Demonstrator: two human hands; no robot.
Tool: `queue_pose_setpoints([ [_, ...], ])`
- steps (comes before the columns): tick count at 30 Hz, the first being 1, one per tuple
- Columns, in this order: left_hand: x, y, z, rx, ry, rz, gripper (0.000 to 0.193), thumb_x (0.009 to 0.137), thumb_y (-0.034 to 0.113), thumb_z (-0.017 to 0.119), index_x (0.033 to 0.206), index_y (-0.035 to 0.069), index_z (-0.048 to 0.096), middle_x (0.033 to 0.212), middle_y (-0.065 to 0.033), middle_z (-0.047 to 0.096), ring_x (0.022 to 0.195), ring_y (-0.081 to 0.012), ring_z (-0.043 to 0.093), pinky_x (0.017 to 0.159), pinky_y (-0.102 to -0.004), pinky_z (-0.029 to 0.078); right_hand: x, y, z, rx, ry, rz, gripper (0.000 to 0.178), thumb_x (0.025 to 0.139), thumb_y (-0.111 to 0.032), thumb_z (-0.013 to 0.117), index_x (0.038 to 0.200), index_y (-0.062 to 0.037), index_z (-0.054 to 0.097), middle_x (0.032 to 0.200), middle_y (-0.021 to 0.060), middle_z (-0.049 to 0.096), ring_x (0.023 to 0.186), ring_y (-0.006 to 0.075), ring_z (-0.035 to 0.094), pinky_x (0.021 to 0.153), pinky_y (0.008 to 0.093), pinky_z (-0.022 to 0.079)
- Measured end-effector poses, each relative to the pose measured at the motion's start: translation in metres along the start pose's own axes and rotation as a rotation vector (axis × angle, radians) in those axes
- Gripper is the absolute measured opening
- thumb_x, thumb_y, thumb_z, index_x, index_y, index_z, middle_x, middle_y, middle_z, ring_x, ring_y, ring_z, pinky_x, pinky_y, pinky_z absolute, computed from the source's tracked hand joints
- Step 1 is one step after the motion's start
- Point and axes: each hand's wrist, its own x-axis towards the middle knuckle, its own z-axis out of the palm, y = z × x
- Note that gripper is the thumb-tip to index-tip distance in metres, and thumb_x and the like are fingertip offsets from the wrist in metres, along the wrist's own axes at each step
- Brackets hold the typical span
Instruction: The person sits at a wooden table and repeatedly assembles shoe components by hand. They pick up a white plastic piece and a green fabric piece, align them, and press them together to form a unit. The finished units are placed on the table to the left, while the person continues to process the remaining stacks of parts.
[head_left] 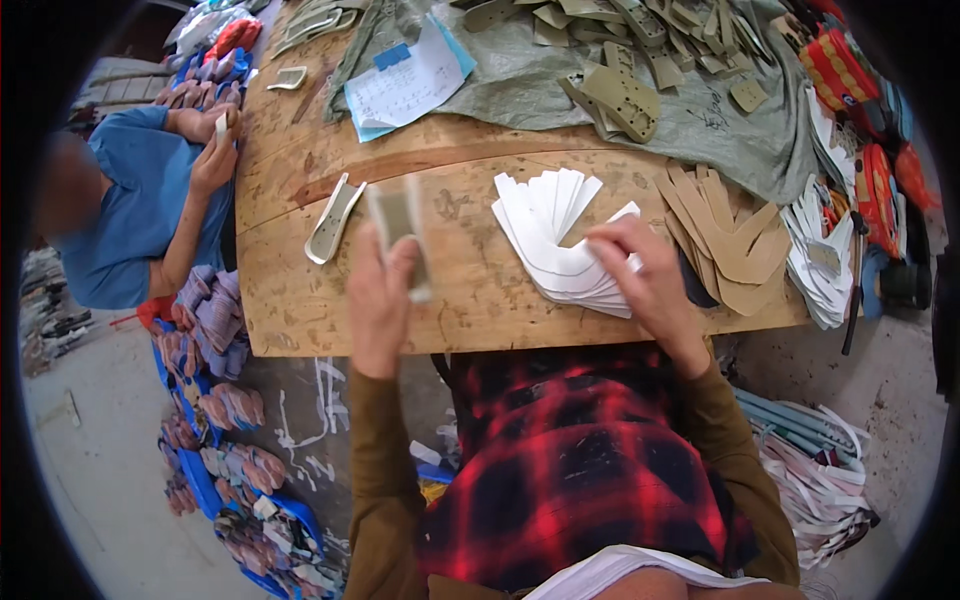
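My left hand (385, 290) grips an olive shoe insole with a white rim (402, 225), held upright above the table and smeared by motion. My right hand (645, 280) is closed, its thumb and fingertips pinching the end of the top white U-shaped piece (560, 258). Under that lies a fanned stack of the same white pieces (525, 210). Left of my left hand, another white-rimmed insole (330, 225) rests on the wooden table (450, 170).
Tan curved pieces (735, 245) lie right of the white stack. Farther back, many olive insoles (620, 95) cover a grey-green sheet (520, 95), beside a handwritten paper (415, 90). At the left, a person in blue (150, 200) holds a small pale piece. Bundled soles (230, 405) stand below.
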Motion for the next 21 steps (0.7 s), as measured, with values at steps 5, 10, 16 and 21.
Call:
queue_pose_setpoints([
  [5,0.001,-0.006,-0.002,0.097,0.212,0.28,0.033,0.098,0.025,0.055,0.122,0.001,0.056,0.107,-0.014,0.064,0.096,-0.0256,0.063,0.082,-0.0336,0.049,0.0,0.017,0.03,-0.461,-0.09,-0.3,0.019,0.079,-0.014,0.071,0.094,-0.0046,0.063,0.089,0.0085,0.059,0.088,0.0299,0.056,0.077,0.0394,0.046],
  [10,-0.042,0.003,0.083,0.03,-0.138,0.49,0.026,0.087,0.013,0.065,0.11,0.001,0.063,0.102,-0.013,0.064,0.09,-0.0272,0.062,0.079,-0.0327,0.049,0.01,0.034,0.028,-0.339,-0.02,-0.295,0.016,0.08,-0.011,0.07,0.094,-0.006,0.063,0.091,0.0089,0.06,0.085,0.0303,0.056,0.074,0.0405,0.045],
  [16,-0.037,0.042,0.093,-0.514,-0.324,0.157,0.034,0.093,0.025,0.064,0.114,-0.001,0.06,0.106,-0.0118,0.067,0.094,-0.024,0.064,0.078,-0.0347,0.052,0.015,-0.015,-0.004,-0.459,0.138,-0.509,0.025,0.076,-0.007,0.072,0.1,-0.0071,0.066,0.099,0.0079,0.063,0.091,0.0295,0.06,0.078,0.0398,0.048],
  [21,-0.018,0.045,0.113,-1.081,-0.385,-0.215,0.028,0.104,0.019,0.044,0.113,-0.003,0.059,0.103,-0.0171,0.069,0.096,-0.0241,0.069,0.073,-0.0318,0.058,0.058,-0.007,-0.046,-0.353,0.13,-0.422,0.029,0.08,-0.013,0.072,0.106,-0.0034,0.064,0.102,0.0137,0.063,0.096,0.0326,0.061,0.081,0.0407,0.049],
])
